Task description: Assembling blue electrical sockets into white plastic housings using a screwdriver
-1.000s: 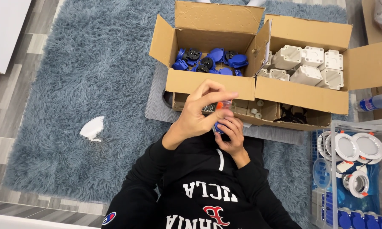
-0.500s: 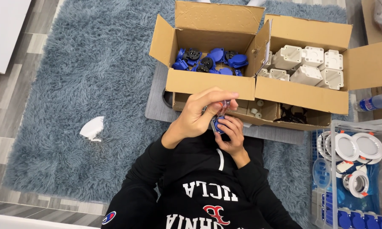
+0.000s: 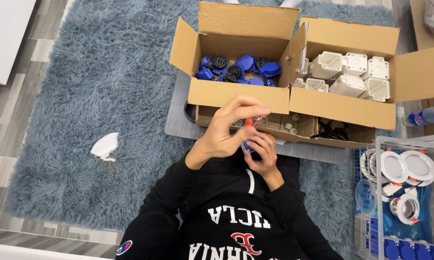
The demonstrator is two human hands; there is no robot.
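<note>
Head view: a shaggy grey-blue rug (image 3: 82, 86) covers the floor. At center, the left hand (image 3: 226, 130) and right hand (image 3: 261, 151) together pinch a small blue plastic part (image 3: 248, 144). At 12 o'clock sits an open cardboard box of blue parts (image 3: 236, 72).

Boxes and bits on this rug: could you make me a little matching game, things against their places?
Things:
1. blue parts
2. white square housings
3. round white rings
4. crumpled white paper

Places:
A. on the rug, far from the boxes
B. wire basket
C. cardboard box beside the blue parts' one
D. cardboard box beyond the hands

Pairs: 1-D, 2-C, 3-B, 4-A
</note>
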